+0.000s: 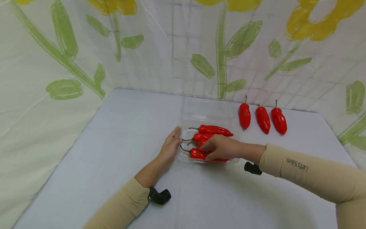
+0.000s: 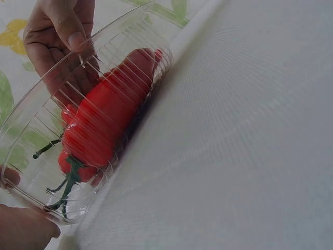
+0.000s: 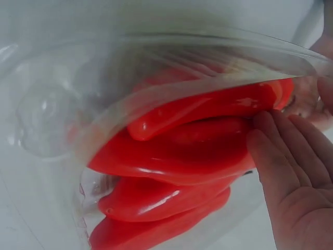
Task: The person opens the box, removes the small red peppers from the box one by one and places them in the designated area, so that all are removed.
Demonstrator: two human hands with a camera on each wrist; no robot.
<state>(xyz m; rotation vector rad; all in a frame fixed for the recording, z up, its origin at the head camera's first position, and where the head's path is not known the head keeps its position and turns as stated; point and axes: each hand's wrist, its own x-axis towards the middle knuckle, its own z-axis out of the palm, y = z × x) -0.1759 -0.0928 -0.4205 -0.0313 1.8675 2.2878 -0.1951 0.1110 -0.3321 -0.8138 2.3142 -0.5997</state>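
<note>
Several red peppers (image 1: 214, 129) with green stems lie side by side in a clear plastic container (image 1: 208, 119), stems toward the left. My left hand (image 1: 169, 149) rests against the container's left side, fingers extended along the wall and thumb at the rim; part of it shows at the lower left of the left wrist view. From the right, my right hand (image 1: 221, 147) reaches in over the front peppers. In the right wrist view its straight fingers (image 3: 283, 151) touch a pepper (image 3: 182, 148) near its stem end. The left wrist view shows its thumb (image 2: 70, 36) at the front rim.
The container's lid (image 1: 207, 108) lies folded back behind it. To the right, three more red peppers (image 1: 244, 116) lie in a row near the back edge of the white table (image 1: 123, 127). A flower-patterned sheet (image 1: 160, 63) hangs behind the table.
</note>
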